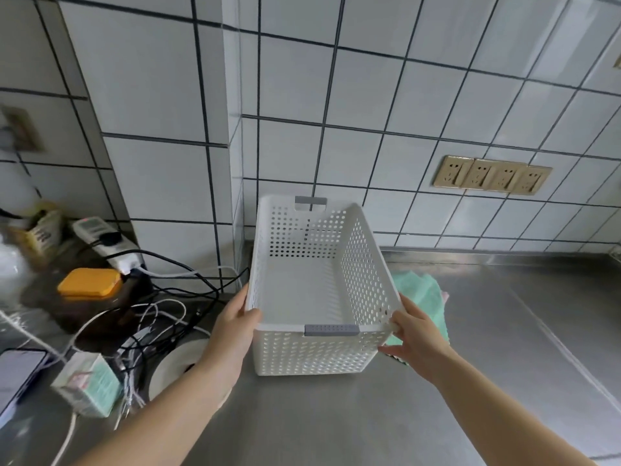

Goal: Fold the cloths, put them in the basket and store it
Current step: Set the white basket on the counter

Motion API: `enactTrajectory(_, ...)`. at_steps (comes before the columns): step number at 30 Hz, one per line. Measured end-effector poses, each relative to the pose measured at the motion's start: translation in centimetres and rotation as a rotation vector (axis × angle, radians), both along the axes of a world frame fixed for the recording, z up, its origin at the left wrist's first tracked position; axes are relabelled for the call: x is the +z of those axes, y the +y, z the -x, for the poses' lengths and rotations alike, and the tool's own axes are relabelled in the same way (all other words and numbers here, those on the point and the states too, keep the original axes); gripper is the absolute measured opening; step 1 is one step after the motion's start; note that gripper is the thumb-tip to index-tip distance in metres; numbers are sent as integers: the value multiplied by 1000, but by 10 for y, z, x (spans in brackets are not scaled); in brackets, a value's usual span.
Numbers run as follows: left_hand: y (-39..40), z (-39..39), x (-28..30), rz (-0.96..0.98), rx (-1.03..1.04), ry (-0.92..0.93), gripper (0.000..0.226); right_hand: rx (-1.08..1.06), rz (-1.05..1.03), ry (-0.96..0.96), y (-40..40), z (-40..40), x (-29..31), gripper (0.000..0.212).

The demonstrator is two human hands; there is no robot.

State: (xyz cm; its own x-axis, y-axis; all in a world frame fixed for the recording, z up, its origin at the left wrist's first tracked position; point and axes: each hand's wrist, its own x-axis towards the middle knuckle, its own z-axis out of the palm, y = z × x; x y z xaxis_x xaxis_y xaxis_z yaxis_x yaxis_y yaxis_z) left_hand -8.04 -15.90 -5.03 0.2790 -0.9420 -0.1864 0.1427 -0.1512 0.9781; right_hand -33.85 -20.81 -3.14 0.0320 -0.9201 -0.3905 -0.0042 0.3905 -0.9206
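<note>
Both hands are gripping the empty basket [312, 297] by its near corners, left hand [232, 327] and right hand [416, 338], with its long axis running away from them. The green cloth [423, 297] is sitting just past the right hand, so that's probably the closer grab.

We see bare worktop [504, 331] right of basket [356, 284] and in front of it: free passage there. Left side crowded: cable tangle [158, 317], jar [89, 290], power strip [107, 243], carton [87, 385], phone [16, 375]. Wall corner [235, 163] close behind basket. Cloth [420, 297] just beside basket's right wall. Our hands, left [232, 327] and right [416, 338], hold basket's near corners.
</note>
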Motion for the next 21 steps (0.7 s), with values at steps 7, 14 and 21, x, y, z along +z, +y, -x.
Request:
enactTrajectory(7, -1, -2, -6, -22, 49, 27, 59, 55, -6, -1, -11, -5, -11, 56)
enactTrajectory(14, -14, -12, -12, -49, 120, 33, 59, 85, -27, -5, -24, -12, -21, 54)
enactTrajectory(21, -30, -19, -14, -76, 171, 31, 58, 121, -39, 4, -42, -21, -21, 54)
